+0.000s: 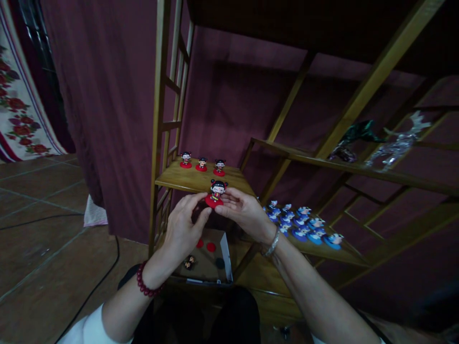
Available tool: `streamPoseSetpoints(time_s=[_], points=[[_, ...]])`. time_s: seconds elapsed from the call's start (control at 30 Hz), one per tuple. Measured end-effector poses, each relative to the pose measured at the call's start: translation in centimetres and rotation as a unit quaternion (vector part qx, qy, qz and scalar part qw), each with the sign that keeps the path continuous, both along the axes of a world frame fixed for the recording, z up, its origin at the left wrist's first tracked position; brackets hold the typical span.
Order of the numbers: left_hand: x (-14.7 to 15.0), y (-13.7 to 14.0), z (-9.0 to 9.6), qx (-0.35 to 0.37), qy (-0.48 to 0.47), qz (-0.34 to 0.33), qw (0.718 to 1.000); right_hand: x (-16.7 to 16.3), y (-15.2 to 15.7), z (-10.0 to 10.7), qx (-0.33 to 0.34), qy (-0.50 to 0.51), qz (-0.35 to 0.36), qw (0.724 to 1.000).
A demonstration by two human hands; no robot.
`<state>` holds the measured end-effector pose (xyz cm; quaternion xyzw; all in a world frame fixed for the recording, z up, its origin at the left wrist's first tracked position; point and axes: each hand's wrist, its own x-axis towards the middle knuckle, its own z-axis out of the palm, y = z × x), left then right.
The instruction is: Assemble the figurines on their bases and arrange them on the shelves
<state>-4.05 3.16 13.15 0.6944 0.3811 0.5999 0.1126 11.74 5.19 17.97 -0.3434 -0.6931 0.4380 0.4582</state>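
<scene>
Between my two hands is a small figurine (217, 188) with black hair buns, standing on a round red base. My left hand (186, 220) pinches the base from the left with thumb and fingers. From the right, my right hand (247, 212) grips the same base. The figurine is upright, in front of the edge of a wooden shelf (172, 177). On that shelf stand three similar figurines on red bases: a left one (185, 159), a middle one (202, 164) and a right one (219, 167).
Below my hands, an open cardboard box (225, 253) holds red discs (211, 247) and a loose figurine (190, 261). Several blue figurines (301, 224) crowd a lower shelf to the right. A shiny deer ornament (398, 143) stands on a higher shelf. A dark curtain (107, 119) hangs left.
</scene>
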Motion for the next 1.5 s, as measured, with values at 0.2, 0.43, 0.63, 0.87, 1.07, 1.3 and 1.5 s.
streamPoseSetpoints(time_s=[0.2,0.43,0.63,0.87,1.07,1.3,1.5], points=[[-0.3,0.4,0.6,0.088,0.075,0.062,0.991,0.4,0.9,0.4,0.012,0.001,-0.023,1.0],[-0.5,0.9,0.7,0.117,0.132,0.035,0.984,0.8,1.9,1.0,0.027,-0.031,-0.053,0.998],[-0.4,1.3,0.6,0.104,0.16,0.036,0.981,0.8,3.0,1.2,0.054,-0.056,-0.067,0.995],[-0.6,1.8,0.7,0.112,0.19,0.072,0.973,0.5,4.5,1.5,0.038,-0.074,-0.085,0.993],[-0.8,2.2,0.8,0.109,0.2,0.074,0.971,-0.1,5.8,1.6,0.038,-0.092,-0.071,0.993],[-1.0,3.0,0.6,0.108,0.212,0.077,0.968,-0.8,7.5,1.5,0.045,-0.087,-0.051,0.994],[-1.4,3.6,0.6,0.112,0.216,0.089,0.966,-1.5,8.7,1.4,0.031,-0.092,-0.027,0.995]])
